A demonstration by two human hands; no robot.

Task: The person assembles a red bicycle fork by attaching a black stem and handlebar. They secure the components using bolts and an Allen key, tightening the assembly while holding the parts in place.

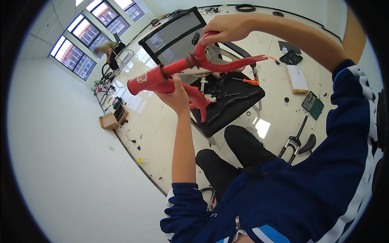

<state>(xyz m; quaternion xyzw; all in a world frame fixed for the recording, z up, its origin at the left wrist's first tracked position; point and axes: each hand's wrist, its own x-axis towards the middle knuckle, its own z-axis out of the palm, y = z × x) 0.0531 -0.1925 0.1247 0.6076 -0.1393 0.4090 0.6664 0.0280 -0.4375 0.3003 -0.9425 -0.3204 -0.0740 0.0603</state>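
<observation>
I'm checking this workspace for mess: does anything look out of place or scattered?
Yes. Small parts and tools lie loose on the office chair seat under the red bicycle frame, which the left hand and right hand hold. A suspension fork and boxes lie about the floor.

Place: it looked like a bare office room used as a bicycle assembly workshop.
Floor: pale glossy tiles carried scattered parts, a suspension fork and a saddle.
Seating: a black mesh office chair served as a bench, tools lying on its seat.
Windows: tall panes lined the far wall.
Far corner: what seemed to be another bicycle, too small to confirm.
</observation>
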